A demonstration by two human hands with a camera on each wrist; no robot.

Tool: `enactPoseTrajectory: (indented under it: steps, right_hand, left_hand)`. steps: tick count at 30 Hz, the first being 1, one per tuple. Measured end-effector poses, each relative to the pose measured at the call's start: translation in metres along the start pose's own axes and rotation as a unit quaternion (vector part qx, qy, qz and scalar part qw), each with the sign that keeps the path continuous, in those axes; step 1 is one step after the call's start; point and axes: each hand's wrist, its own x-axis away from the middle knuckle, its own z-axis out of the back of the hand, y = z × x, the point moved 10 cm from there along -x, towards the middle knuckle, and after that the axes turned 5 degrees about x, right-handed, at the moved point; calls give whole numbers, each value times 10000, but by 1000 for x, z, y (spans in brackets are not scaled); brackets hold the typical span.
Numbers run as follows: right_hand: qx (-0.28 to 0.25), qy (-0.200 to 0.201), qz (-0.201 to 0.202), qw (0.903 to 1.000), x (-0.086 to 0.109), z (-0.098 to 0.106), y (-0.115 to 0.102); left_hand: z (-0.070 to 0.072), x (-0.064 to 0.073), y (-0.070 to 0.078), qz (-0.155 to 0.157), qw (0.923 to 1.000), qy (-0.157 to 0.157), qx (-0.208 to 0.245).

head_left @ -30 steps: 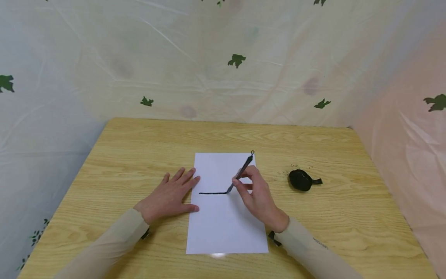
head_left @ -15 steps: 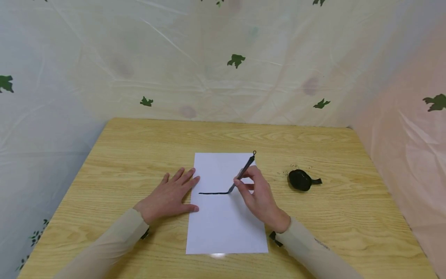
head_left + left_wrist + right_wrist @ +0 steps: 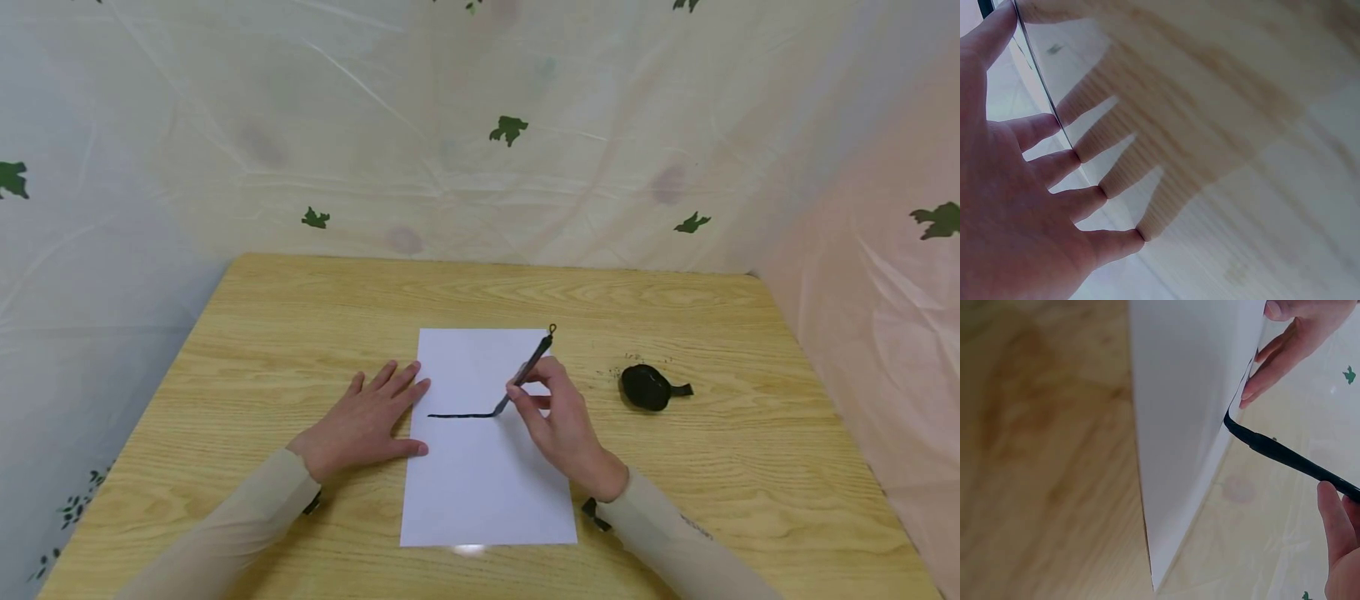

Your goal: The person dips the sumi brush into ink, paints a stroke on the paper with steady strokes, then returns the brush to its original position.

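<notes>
Fingers (image 3: 414, 395) straight and spread, the left hand (image 3: 358, 427) rests palm-down, grasping nothing, its thumb and index fingertip on the left edge of a white rectangular paper sheet (image 3: 480, 492) on the pale wood-grain table (image 3: 712, 317). A thin black line (image 3: 459, 416) runs partway across the sheet; at its right end is the tip of a slim dark loop-topped brush (image 3: 534, 357), slanting up rightward, pinched by the right hand (image 3: 561, 425). Farther right sits a round black dish (image 3: 647, 388) with a short handle.

Soft light, glare on tabletop (image 3: 712, 483), hazy wrist views
</notes>
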Motion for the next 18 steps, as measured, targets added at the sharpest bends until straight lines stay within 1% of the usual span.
enactPoseTrajectory:
  steps: [18]
  right_hand:
    - [-48, 21, 91, 9999, 2, 3, 2]
  left_hand:
    - [0, 0, 1, -54, 10000, 32, -8]
